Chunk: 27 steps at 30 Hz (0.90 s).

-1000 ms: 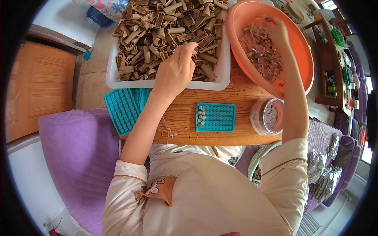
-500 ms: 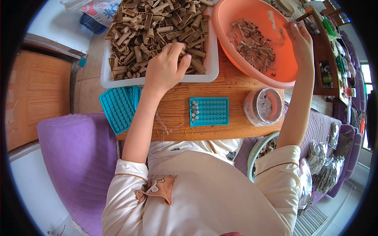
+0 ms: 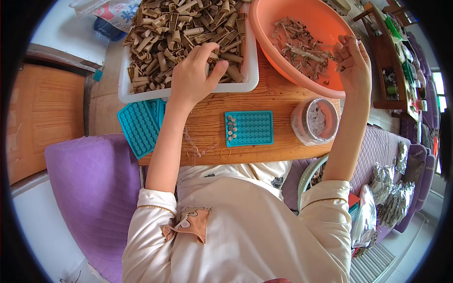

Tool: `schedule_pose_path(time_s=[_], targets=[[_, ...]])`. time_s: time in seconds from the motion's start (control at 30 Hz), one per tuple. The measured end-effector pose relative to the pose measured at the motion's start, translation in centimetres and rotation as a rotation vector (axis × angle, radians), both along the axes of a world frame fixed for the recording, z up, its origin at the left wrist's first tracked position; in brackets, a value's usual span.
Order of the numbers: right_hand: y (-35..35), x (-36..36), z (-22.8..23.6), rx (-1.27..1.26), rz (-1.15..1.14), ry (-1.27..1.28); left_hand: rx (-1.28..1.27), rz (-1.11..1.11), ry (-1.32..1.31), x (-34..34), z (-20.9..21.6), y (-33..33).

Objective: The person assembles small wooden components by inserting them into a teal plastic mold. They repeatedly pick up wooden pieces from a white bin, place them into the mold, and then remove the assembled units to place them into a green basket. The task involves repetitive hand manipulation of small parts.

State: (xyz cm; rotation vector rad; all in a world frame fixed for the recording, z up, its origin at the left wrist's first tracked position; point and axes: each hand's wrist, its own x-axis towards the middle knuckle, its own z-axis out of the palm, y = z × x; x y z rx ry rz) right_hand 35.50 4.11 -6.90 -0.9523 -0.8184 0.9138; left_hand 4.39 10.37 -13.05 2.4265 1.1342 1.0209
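My left hand is curled over the near edge of a heap of brown half-tube pieces in a white tub. The thumb stands off from the index finger, and whatever the curled fingers hold is hidden. At the right rim of an orange basin, my right hand is bent around a few dried, twisted strands. More dried strands lie inside the basin. Between my arms sits a teal tray with rows of round hollows, several holding small greyish round pieces at its left end.
Further teal trays lie beside my left forearm. A round container of white flakes stands at the table's right. A yellow rubber band lies near the front edge. Purple seats flank me, with silvery packages on the right one.
My right hand has come lower and slightly left, and its grip on the strands looks looser. My left hand stays almost in place over the brown pieces. The whole view has shifted slightly.
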Motion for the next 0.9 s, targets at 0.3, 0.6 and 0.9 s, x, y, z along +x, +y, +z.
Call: schedule_pose_path(time_s=[0.3, 0.6, 0.9], targets=[[-4.1, -10.3, 0.9, -0.014, 0.12, 0.349, -0.29, -0.267, -0.489, 4.3, 3.2, -7.8], [-6.5, -14.3, 0.6, -0.092, 0.265, 0.54, -0.6, -0.332, -0.672, 3.4, 3.1, -9.5], [-6.9, -15.4, -0.9, -0.219, 0.274, 0.816, -0.573, -0.318, -0.641, 2.5, 2.8, -10.6]])
